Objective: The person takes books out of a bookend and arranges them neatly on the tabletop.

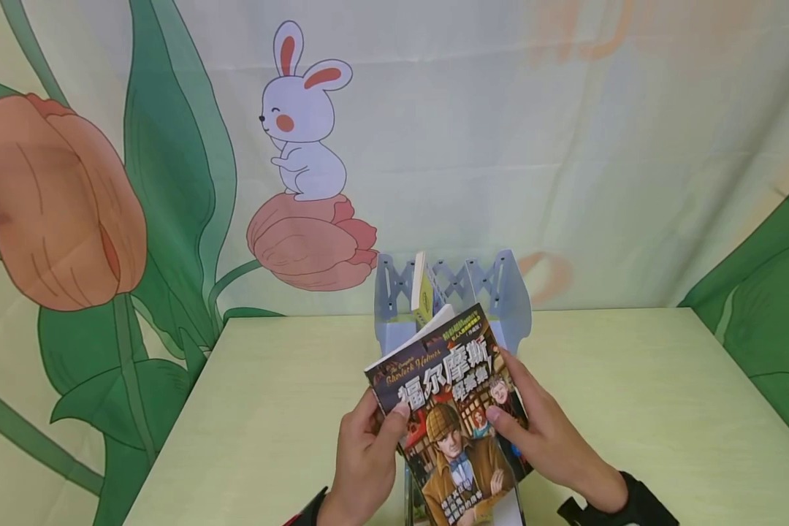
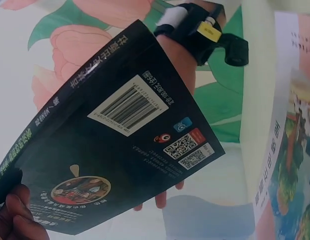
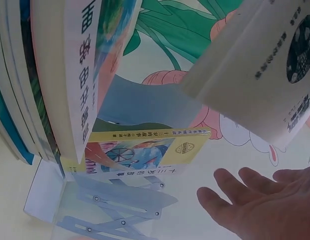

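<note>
A Sherlock Holmes book [image 1: 456, 431], its front cover facing up and tilted, is held above the table in the head view. My left hand [image 1: 368, 453] grips its left edge, thumb on the cover. At its right edge is my right hand [image 1: 546, 431], with the thumb over the cover. The left wrist view shows the dark back cover [image 2: 115, 150] with a barcode. In the right wrist view, the right fingers [image 3: 235, 187] are spread and fairly straight, apart from a white printed surface [image 3: 255, 75]; whether that surface belongs to this book I cannot tell.
A blue expanding book rack [image 1: 509, 292] stands at the table's back edge. A yellow book [image 3: 190, 150] stands upright in it. Several stacked books [image 3: 50, 85] lie below the hands, mostly hidden from the head view. Behind the table [image 1: 289, 409] hangs a printed rabbit-and-tulip cloth [image 1: 447, 146].
</note>
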A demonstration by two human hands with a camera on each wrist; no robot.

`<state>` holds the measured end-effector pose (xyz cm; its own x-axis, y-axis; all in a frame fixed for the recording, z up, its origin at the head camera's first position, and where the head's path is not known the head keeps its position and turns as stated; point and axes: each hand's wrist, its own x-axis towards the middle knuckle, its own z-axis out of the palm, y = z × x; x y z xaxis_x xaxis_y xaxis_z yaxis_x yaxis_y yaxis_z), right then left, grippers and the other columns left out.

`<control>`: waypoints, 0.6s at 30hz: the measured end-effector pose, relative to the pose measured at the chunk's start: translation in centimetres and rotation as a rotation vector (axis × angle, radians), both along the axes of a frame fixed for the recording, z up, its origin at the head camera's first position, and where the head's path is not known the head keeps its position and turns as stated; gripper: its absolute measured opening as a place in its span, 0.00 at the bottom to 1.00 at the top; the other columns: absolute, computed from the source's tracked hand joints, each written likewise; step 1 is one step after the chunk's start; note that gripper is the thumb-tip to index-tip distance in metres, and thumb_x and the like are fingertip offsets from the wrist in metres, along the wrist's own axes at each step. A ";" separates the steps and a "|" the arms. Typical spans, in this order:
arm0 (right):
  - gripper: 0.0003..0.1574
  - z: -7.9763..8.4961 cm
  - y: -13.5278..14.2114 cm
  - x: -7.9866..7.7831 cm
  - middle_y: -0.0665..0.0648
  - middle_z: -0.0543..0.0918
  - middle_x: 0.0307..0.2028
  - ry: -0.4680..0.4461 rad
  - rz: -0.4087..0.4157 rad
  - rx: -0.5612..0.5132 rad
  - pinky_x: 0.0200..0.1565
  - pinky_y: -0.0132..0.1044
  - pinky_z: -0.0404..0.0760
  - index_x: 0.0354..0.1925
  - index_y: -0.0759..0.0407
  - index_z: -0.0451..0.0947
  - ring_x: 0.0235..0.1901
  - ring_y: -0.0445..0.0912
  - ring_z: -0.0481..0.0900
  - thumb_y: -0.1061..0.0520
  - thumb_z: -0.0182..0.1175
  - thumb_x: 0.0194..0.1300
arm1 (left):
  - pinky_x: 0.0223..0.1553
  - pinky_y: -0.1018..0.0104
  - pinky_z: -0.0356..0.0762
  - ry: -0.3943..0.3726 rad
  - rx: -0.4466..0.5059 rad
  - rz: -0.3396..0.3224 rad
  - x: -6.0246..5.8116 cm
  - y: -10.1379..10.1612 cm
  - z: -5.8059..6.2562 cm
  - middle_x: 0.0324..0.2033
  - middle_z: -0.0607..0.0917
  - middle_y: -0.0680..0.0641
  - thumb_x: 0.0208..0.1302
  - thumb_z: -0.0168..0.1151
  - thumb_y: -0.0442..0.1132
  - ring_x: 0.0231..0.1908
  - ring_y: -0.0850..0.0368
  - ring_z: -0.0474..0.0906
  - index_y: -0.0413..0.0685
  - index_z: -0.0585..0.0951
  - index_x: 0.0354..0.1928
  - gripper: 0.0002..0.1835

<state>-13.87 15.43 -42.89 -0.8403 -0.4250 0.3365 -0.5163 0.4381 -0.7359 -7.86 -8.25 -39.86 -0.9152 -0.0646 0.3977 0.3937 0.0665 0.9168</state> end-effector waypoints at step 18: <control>0.43 0.6 1.2 -0.4 0.72 0.47 0.75 -0.536 0.243 -0.208 0.58 0.25 0.71 0.77 0.65 0.34 0.71 0.59 0.61 0.52 0.44 0.78 | 0.42 0.66 0.83 -0.153 0.104 -0.077 0.1 -0.3 0.6 0.48 0.84 0.29 0.72 0.47 0.31 0.40 0.64 0.85 0.34 0.72 0.62 0.19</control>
<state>-14.24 16.60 -42.25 -0.8029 -0.5961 -0.0095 -0.1181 0.1745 -0.9775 -7.77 -8.54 -39.30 -0.9683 -0.0261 0.2484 0.2496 -0.0569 0.9667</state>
